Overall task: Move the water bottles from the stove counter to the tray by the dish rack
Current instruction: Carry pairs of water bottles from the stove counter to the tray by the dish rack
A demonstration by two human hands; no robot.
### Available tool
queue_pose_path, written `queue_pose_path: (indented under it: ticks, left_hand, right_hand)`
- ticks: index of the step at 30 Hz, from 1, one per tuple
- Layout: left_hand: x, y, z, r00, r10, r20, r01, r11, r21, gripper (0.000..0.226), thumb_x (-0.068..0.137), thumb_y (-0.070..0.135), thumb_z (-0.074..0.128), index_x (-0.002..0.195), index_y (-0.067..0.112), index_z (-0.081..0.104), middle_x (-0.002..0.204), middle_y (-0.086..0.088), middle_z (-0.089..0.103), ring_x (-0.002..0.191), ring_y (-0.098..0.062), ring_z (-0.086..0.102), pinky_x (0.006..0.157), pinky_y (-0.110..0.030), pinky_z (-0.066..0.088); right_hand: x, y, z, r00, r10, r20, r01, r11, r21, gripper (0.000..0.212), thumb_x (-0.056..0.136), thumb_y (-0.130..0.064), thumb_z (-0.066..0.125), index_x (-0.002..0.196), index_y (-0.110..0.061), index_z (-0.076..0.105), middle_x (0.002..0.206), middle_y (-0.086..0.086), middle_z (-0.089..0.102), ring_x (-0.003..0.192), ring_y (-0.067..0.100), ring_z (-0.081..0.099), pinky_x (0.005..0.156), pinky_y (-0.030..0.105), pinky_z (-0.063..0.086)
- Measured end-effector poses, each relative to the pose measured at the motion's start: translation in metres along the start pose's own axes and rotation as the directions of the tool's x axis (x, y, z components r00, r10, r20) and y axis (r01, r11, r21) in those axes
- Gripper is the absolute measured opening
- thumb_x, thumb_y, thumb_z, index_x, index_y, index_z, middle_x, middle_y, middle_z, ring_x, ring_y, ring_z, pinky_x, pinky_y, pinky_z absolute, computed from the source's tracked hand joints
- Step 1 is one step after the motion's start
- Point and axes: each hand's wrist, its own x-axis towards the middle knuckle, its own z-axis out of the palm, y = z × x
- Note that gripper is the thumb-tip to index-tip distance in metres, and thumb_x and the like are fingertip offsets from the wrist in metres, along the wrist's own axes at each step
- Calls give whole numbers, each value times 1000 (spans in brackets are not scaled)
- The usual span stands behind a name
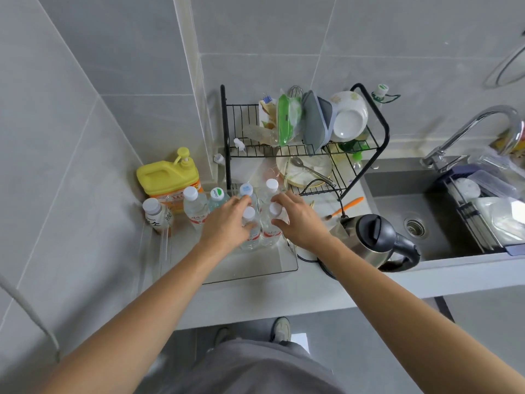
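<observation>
Several clear water bottles with white caps stand upright in a clear tray [250, 273] in front of the black dish rack [227, 137]. My left hand [224, 223] grips one red-labelled bottle [250, 223] around its neck. My right hand [298, 218] grips the red-labelled bottle [272, 223] beside it. Both bottles stand on the tray floor, touching each other. Behind them stand a blue-capped bottle [246, 190] and a white-capped bottle [271, 185]. To the left stand another red-labelled bottle [194, 206] and a green-capped bottle [217, 196].
A yellow detergent jug [167, 180] and a small drink bottle [156, 216] stand at the tray's left. A steel kettle [375, 237] sits to the right of my right arm, its cord by the tray. The sink [412, 223] and tap [477, 129] lie further right.
</observation>
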Motion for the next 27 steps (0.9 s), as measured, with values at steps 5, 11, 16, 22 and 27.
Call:
queue_pose_path:
  ticks: [5,11,16,22,27]
  left_hand:
    - [-10,11,-6,974,34,-225,-43,999,-32,51,92,58,69,128,22,62,116,1,66,106,-30,66,69,-43,58]
    - [2,80,-26,922,273,-273,-272,961,43,57,96,55,57,141,20,60,135,-2,59,124,-28,53,96,-45,51]
    - [4,191,-26,867,444,-227,-440,895,72,63,96,59,55,152,29,51,154,-1,51,143,-28,43,108,-51,45]
    - [-30,363,20,765,620,-175,-619,783,69,67,97,61,50,156,30,46,162,-1,43,152,-26,35,118,-53,40]
    - [-81,512,86,669,736,-102,-739,673,9,69,96,62,49,158,31,43,165,-1,40,155,-26,32,118,-57,38]
  right_hand:
    - [-25,-5,-20,980,65,-188,-75,996,-49,44,92,-30,77,129,-13,59,121,3,63,114,28,58,83,43,55]
    - [-77,0,-85,886,140,-441,-227,962,-150,47,99,-48,59,135,-17,57,128,2,58,119,25,52,97,40,49]
    - [-158,30,-150,776,223,-589,-348,931,-107,59,96,-54,57,146,-25,52,143,-3,53,133,25,45,104,42,44]
    - [-314,107,-216,648,336,-683,-531,843,-89,69,96,-56,56,156,-24,44,154,0,47,143,25,40,117,43,38]
    - [-469,174,-261,480,487,-730,-707,708,8,72,94,-58,52,157,-25,42,157,3,45,147,27,37,116,49,39]
